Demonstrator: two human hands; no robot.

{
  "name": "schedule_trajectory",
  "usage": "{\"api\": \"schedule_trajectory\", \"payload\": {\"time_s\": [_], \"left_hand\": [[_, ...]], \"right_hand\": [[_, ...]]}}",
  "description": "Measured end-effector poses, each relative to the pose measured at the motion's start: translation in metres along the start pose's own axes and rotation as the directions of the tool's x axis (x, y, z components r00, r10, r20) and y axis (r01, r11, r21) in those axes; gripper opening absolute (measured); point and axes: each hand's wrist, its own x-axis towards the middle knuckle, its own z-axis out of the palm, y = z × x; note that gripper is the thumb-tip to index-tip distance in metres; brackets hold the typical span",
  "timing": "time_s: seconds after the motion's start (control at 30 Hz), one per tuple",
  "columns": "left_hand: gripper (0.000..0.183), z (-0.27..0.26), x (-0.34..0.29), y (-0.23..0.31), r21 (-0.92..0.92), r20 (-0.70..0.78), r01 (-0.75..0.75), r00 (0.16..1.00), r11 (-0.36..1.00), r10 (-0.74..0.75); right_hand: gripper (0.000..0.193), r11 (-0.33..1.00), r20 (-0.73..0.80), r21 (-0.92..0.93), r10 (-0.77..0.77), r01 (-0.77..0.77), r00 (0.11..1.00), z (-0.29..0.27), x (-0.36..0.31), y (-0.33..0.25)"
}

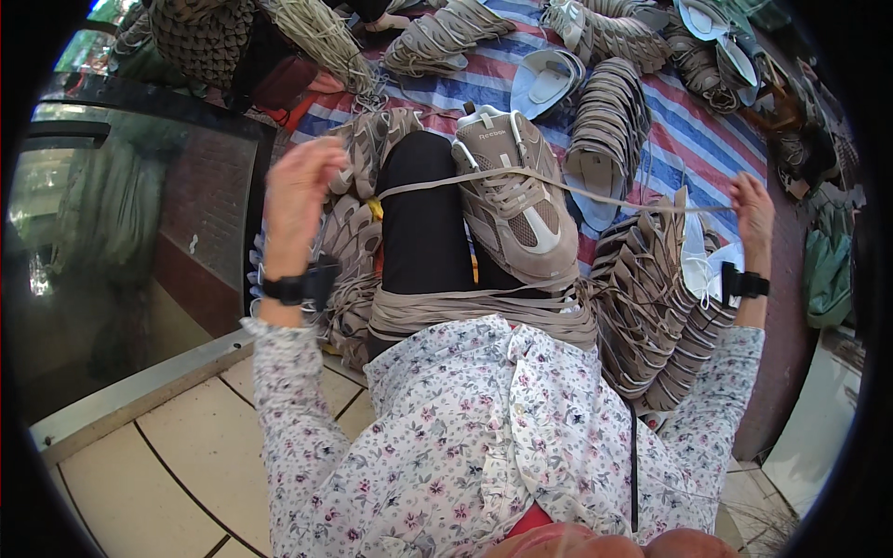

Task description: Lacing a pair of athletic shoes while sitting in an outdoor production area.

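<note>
A brown-grey sneaker [549,219] with white trim rests on my black-trousered lap, its toe toward me. A long beige shoelace [614,200] crosses its upper laces, runs left over my knee and stretches right to my right hand [752,206]. That hand is closed, pinching the lace near the end. My left hand [302,191] is raised left of my knee, its slightly blurred fingers stretched toward the right, with no lace visible in them. A thick bundle of loose laces [484,316] lies across my lap, next to the shoe's toe.
Stacked shoe uppers [642,288] stand by my right knee, with more uppers [349,242] at my left. Further stacks [609,121] sit on a striped tarp [684,121]. A bunch of pale laces [321,42] hangs at the far left. A dark glass-panelled door [112,232] borders the left.
</note>
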Motion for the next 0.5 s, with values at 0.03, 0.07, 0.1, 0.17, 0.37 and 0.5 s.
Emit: {"api": "schedule_trajectory", "payload": {"time_s": [0.03, 0.07, 0.1, 0.17, 0.37, 0.5], "left_hand": [[0.020, 0.027, 0.002, -0.008, 0.056, 0.037, 0.045, 0.998, 0.997, -0.048], [0.020, 0.049, 0.002, -0.012, 0.116, 0.066, 0.088, 0.993, 0.989, -0.096], [0.021, 0.066, 0.005, -0.020, 0.162, 0.106, 0.071, 0.990, 0.984, -0.089], [0.021, 0.087, 0.005, -0.034, 0.210, 0.141, 0.056, 0.986, 0.976, -0.087], [0.020, 0.124, -0.005, -0.038, 0.297, 0.212, -0.041, 0.977, 0.954, -0.024], [0.021, 0.128, -0.013, -0.038, 0.285, 0.238, -0.010, 0.969, 0.958, -0.061]], "right_hand": [[0.021, 0.999, 0.054, -0.048, 0.019, -0.016, 0.998, 0.039, -0.015, -0.006], [0.020, 0.992, 0.070, -0.127, -0.014, 0.023, 0.997, 0.084, -0.033, -0.013], [0.020, 0.983, 0.122, -0.175, -0.027, 0.048, 0.992, 0.111, -0.045, -0.013], [0.016, 0.981, 0.296, -0.169, -0.038, 0.092, 0.954, 0.171, -0.069, -0.018], [0.011, 0.997, 0.489, -0.072, 0.024, 0.013, 0.872, 0.268, -0.105, -0.019], [0.012, 0.997, 0.552, -0.010, 0.073, -0.081, 0.831, 0.289, -0.107, -0.014]]}}
